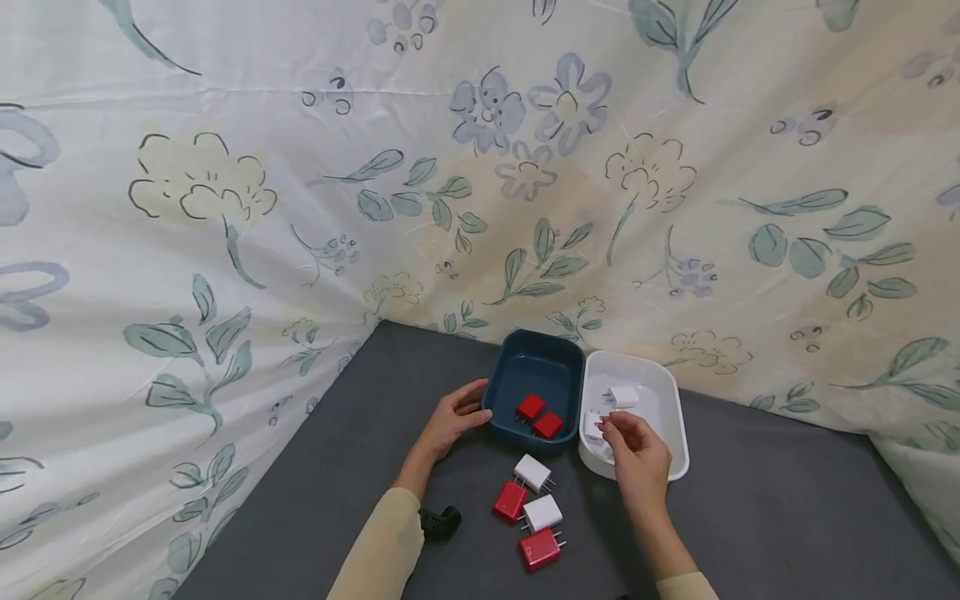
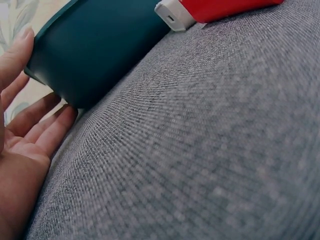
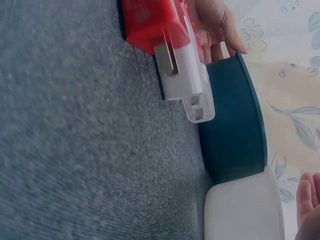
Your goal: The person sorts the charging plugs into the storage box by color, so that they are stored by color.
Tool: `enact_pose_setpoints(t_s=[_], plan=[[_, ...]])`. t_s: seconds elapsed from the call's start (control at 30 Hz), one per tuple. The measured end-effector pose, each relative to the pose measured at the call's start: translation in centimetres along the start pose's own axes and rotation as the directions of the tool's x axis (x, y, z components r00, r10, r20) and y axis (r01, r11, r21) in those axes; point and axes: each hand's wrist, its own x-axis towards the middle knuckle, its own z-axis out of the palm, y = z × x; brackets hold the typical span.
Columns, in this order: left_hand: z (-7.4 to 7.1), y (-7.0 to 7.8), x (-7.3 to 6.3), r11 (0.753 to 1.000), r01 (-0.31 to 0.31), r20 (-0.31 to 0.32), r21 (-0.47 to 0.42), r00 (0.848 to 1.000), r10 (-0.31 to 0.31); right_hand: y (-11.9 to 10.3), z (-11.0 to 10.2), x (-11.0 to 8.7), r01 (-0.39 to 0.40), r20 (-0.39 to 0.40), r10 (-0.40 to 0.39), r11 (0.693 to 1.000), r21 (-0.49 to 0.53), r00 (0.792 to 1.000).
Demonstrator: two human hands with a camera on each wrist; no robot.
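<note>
Two red plug chargers [image 1: 539, 416] lie in a dark teal bin [image 1: 542, 340]. My left hand [image 1: 456, 419] is at that bin's left side, its fingers lightly bent against the outer wall [image 2: 95, 55] and its thumb at the rim. Beside it stands a white bin [image 1: 673, 433] with a white charger [image 1: 622, 397] inside. Over the white bin's near left part, my right hand [image 1: 637, 454] pinches another white charger [image 1: 594, 426] with thumb and fingertips. Part of the bin's inside is hidden under this hand. In the right wrist view only some fingers [image 3: 306, 197] show.
Two white chargers [image 1: 533, 472] and two red ones [image 1: 540, 549] lie in a loose column on the dark grey cloth [image 1: 337, 500] in front of the bins. A floral curtain [image 1: 480, 208] hangs behind and to the left. A black wrist device [image 1: 441, 523] sits by the left sleeve.
</note>
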Motion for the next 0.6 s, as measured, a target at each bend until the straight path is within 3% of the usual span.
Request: enact_pose_setpoints(t_s=[0.27,0.6], plan=[[0.0,-0.6,0.1,1.0,-0.022,-0.018,0.009,1.0,0.023,0.0,0.0,-0.5,-0.028,0.009,0.028,1.0,0.006,1.0],[0.1,-0.1,0.0,1.0,-0.007,-0.001,-0.003,1.0,0.007,0.2,0.2,-1.4,-0.061,0.054,0.062,0.998,-0.024,0.997]])
